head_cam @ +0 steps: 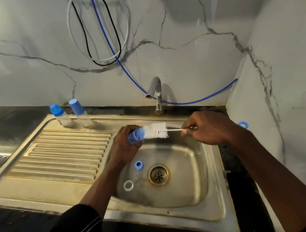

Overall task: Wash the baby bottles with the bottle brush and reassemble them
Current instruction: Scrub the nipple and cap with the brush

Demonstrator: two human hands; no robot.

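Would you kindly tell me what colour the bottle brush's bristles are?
White; the bottle brush shows best in the head view.

Bottle brush (157, 131) met blue cap (136, 135) over the sink (193, 167)!
The left hand (122, 147) gripped the blue cap, the right hand (208, 128) pinched the bottle brush by its wire, bristles at the cap's mouth; a blue ring (139, 165) and a clear ring (128, 185) lay in the sink.

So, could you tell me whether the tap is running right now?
Off: no water falls from the tap into the sink.
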